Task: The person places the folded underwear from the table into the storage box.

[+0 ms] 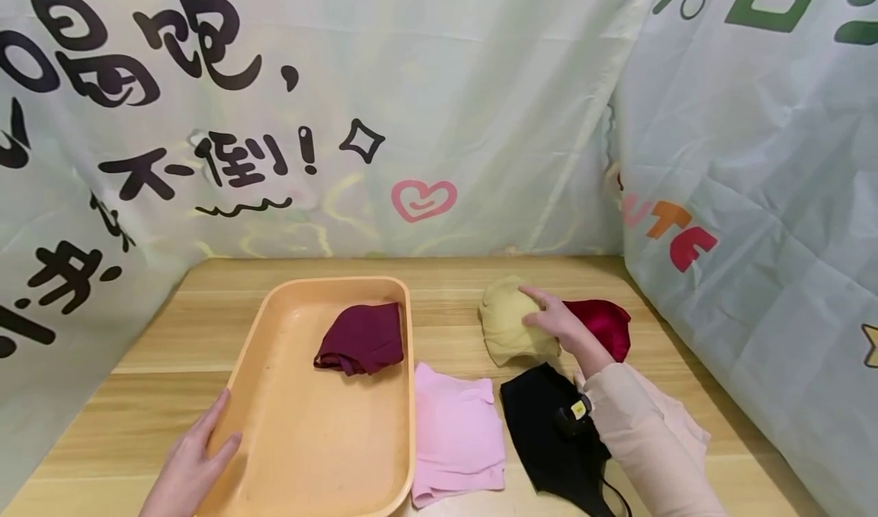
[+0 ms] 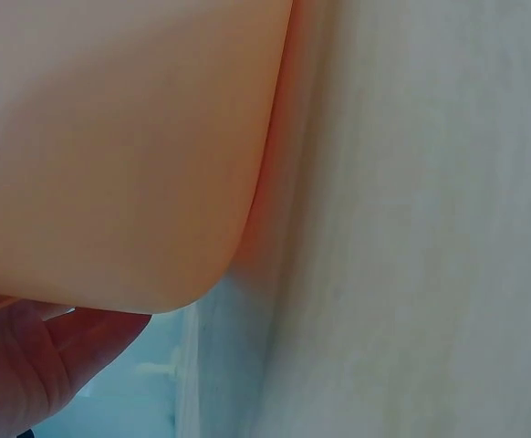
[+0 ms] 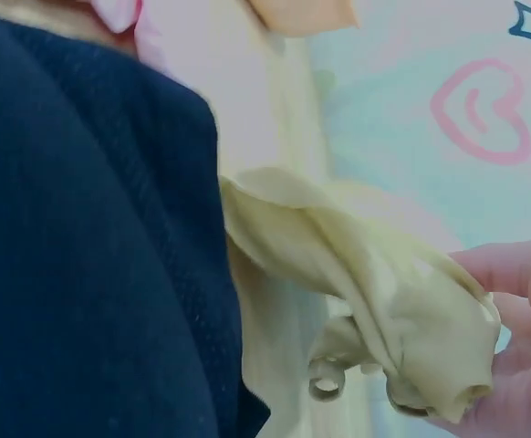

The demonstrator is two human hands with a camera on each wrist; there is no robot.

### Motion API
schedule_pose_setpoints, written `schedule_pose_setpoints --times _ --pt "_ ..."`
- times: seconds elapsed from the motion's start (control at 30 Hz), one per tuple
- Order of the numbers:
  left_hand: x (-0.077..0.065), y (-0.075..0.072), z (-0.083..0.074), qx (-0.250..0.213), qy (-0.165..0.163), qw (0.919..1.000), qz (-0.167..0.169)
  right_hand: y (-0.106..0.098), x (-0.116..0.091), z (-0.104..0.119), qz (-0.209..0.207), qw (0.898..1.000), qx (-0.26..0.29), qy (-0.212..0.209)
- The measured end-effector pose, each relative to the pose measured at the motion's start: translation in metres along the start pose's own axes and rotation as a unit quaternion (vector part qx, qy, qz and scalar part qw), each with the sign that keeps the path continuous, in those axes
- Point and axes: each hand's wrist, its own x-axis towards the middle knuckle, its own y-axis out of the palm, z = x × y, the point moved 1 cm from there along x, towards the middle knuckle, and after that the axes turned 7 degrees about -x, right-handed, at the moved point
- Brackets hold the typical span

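My left hand holds the left rim of an orange plastic tray, thumb over the inner side; the left wrist view shows that hand at the tray's edge. A folded burgundy bra lies inside, against the right wall. Right of the tray, my right hand is at a pale yellow bra with a rounded cup shape. In the right wrist view the thumb and fingers pinch the end of this yellow bra, and its thin strap loops hang down.
Beside the tray lies a folded pink garment. A black strapped garment is under my right forearm, a shiny red one behind the wrist, and a pale pink one partly hidden by the sleeve. Printed curtains stand around the wooden table.
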Motion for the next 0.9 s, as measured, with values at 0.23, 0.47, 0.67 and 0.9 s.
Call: schedule_pose_setpoints --times 0.23,0.47,0.67,0.9 --pt "-0.001 0.0 0.003 0.006 0.002 1.0 0.0 0.001 -0.005 0.007 -0.014 0.998 0.067 0.005" --pt "-0.001 0.001 0.002 0.012 0.012 0.9998 -0.011 0.007 -0.012 0.018 -0.043 0.994 0.104 -0.003" --pt "0.0 0.001 0.001 0.017 0.012 0.9997 -0.011 0.013 -0.016 0.029 -0.062 0.986 0.153 -0.025" --pt "0.0 0.0 0.002 0.02 0.025 0.9994 -0.017 0.022 -0.021 0.042 -0.092 0.977 0.188 -0.042"
